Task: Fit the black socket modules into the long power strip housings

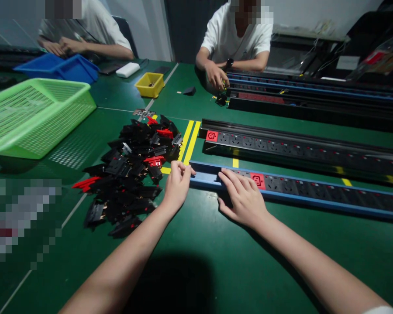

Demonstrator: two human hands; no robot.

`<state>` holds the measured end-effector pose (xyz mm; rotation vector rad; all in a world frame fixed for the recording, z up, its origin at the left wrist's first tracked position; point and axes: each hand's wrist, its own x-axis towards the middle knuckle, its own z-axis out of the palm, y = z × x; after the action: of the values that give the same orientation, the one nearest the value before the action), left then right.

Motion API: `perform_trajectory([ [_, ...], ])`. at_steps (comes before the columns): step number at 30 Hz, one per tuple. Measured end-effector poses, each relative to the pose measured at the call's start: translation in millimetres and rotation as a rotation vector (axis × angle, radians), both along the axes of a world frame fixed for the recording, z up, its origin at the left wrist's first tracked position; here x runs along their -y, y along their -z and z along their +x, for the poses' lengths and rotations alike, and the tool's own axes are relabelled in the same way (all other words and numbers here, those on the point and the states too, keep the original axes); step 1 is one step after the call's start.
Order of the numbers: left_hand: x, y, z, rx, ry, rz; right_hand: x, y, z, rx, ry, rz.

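A long blue rail [340, 203] filled with black sockets and one red socket [257, 180] lies across the green table. At its open left end, my left hand [177, 185] is closed in a pinch; what it holds, if anything, is too small to make out. My right hand [244, 196] rests with fingers spread over the rail, just left of the red socket, touching a black piece there. Beside my left hand lies a heap of black modules [118, 168] with a few red ones, such as the red module [154, 162].
A black rail with sockets [275, 144] lies behind the blue one, with more rails [301, 111] farther back. Left are a green basket [42, 139] and blue trays [62, 69]; a yellow box [150, 85] stands mid-table. Two people sit opposite, one person's hand [216, 75] near the far rails.
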<state>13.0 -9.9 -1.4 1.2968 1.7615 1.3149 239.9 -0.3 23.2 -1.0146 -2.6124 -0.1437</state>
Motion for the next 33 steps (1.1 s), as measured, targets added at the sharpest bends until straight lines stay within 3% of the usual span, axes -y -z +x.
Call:
perform_trajectory([
  [12,-1,-1.8,0,0.039,-0.012,0.039,0,5.1,15,-0.033,-0.101,-0.015],
  [21,-5,8.8,-9,0.066,-0.269,0.057,-1,7.1,15,-0.060,-0.115,-0.012],
  [33,-10,9.2,-8,0.183,-0.129,0.114,-1,6.2,16,-0.046,-0.120,-0.019],
])
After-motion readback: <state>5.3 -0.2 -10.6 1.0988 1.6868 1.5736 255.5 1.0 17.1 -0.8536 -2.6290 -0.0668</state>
